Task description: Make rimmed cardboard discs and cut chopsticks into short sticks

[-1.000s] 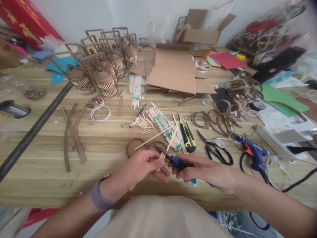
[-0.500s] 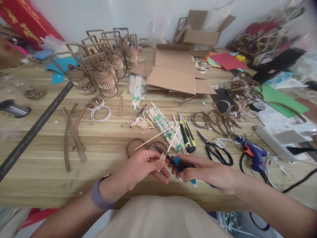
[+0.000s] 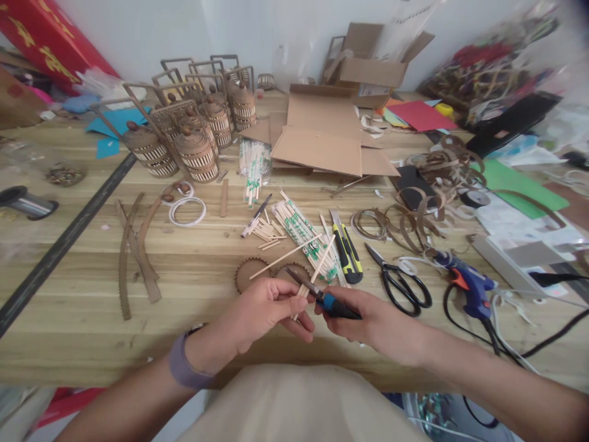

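My left hand (image 3: 271,307) pinches a few thin wooden sticks (image 3: 323,258) between thumb and fingers. My right hand (image 3: 368,319) is closed round the blue and black handles of a cutting tool (image 3: 329,302), whose metal jaws lie across the sticks. Behind my hands are two round brown discs (image 3: 248,272) with notched edges, and a long single stick (image 3: 285,256) slants over them. Short cut sticks (image 3: 267,232) are heaped beside a pen (image 3: 257,215). Wrapped chopsticks (image 3: 304,230) lie just beyond, next to a yellow and black utility knife (image 3: 347,248).
Black scissors (image 3: 402,282) and a blue glue gun (image 3: 473,288) with its cord lie to the right. Woven lanterns (image 3: 196,153) stand at the back left, beside flattened cardboard (image 3: 317,147). Curved brown strips (image 3: 138,252) lie left, near a white ring (image 3: 187,210).
My right hand has closed further round the tool, and its handles look squeezed together. My left hand and its sticks have hardly moved.
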The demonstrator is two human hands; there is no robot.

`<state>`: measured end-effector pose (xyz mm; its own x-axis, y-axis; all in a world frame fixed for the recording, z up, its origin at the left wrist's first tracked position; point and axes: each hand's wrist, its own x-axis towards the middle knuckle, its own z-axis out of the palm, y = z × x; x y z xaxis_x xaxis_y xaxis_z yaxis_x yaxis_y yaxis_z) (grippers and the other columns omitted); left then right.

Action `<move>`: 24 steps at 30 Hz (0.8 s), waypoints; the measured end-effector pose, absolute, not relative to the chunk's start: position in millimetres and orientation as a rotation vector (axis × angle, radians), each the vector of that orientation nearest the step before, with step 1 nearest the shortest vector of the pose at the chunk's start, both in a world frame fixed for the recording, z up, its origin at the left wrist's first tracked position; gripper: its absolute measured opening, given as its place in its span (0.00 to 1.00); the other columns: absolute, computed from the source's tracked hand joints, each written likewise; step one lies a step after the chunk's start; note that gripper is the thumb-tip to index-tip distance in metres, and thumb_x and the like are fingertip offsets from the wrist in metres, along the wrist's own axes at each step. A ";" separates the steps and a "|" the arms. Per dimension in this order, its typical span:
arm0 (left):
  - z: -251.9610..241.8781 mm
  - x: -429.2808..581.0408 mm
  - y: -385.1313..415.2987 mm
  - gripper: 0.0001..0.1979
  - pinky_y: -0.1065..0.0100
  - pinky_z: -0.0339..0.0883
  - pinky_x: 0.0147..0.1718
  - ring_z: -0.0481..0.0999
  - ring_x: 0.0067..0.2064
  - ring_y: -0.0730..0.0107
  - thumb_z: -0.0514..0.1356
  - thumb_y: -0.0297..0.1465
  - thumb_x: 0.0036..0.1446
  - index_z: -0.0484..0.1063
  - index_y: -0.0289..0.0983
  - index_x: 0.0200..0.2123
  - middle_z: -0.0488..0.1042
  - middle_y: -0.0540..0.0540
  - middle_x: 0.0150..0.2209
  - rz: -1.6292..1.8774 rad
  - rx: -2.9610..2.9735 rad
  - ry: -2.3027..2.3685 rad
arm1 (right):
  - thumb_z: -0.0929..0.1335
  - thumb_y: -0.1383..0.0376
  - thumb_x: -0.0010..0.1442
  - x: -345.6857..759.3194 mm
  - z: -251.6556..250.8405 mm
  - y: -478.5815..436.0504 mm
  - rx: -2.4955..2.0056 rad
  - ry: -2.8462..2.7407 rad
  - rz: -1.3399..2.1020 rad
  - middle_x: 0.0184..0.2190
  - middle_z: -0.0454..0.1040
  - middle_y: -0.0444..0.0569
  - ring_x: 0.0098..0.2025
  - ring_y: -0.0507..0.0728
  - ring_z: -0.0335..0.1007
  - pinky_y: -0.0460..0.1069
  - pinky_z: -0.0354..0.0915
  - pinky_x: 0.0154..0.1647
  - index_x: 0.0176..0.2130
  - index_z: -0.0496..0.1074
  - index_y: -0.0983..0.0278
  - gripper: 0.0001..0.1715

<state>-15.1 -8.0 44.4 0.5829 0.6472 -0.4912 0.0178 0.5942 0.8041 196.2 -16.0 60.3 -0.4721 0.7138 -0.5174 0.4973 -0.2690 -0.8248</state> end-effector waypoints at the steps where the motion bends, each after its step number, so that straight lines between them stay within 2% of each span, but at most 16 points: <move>1: 44.1 -14.7 -8.0 0.17 0.70 0.67 0.33 0.80 0.28 0.70 0.65 0.44 0.54 0.75 0.35 0.34 0.78 0.49 0.27 0.419 0.881 0.893 | 0.66 0.64 0.51 196.0 59.7 -16.3 -1.519 -1.797 1.826 0.28 0.64 0.43 0.30 0.53 0.57 0.48 0.56 0.29 0.35 0.69 0.62 0.08; 5: 42.7 -13.7 -8.0 0.17 0.69 0.68 0.31 0.79 0.26 0.70 0.65 0.44 0.54 0.71 0.34 0.35 0.77 0.50 0.27 0.419 0.904 0.927 | 0.65 0.63 0.52 196.6 57.6 -15.2 -1.537 -1.809 1.849 0.30 0.65 0.44 0.32 0.54 0.59 0.49 0.57 0.33 0.36 0.68 0.62 0.09; 10: 44.3 -13.6 -8.3 0.19 0.72 0.64 0.25 0.77 0.22 0.73 0.60 0.46 0.58 0.71 0.34 0.33 0.76 0.50 0.26 0.441 0.954 0.893 | 0.66 0.62 0.50 197.3 63.3 -11.3 -1.357 -1.599 2.085 0.35 0.67 0.46 0.38 0.55 0.62 0.50 0.59 0.39 0.38 0.69 0.61 0.13; 17: 46.6 -12.3 -8.6 0.19 0.74 0.63 0.25 0.76 0.21 0.75 0.60 0.46 0.58 0.70 0.34 0.30 0.75 0.52 0.23 0.446 0.917 0.900 | 0.68 0.62 0.48 195.2 70.2 -12.1 -1.375 -1.403 2.182 0.34 0.68 0.45 0.38 0.55 0.62 0.49 0.58 0.37 0.40 0.71 0.61 0.16; 24: 46.4 -12.5 -7.3 0.18 0.74 0.62 0.25 0.76 0.20 0.76 0.60 0.45 0.58 0.70 0.34 0.30 0.75 0.52 0.22 0.441 0.904 0.903 | 0.67 0.62 0.49 195.4 65.0 -13.8 -1.396 -1.477 2.139 0.34 0.68 0.45 0.37 0.55 0.62 0.49 0.58 0.36 0.37 0.69 0.62 0.13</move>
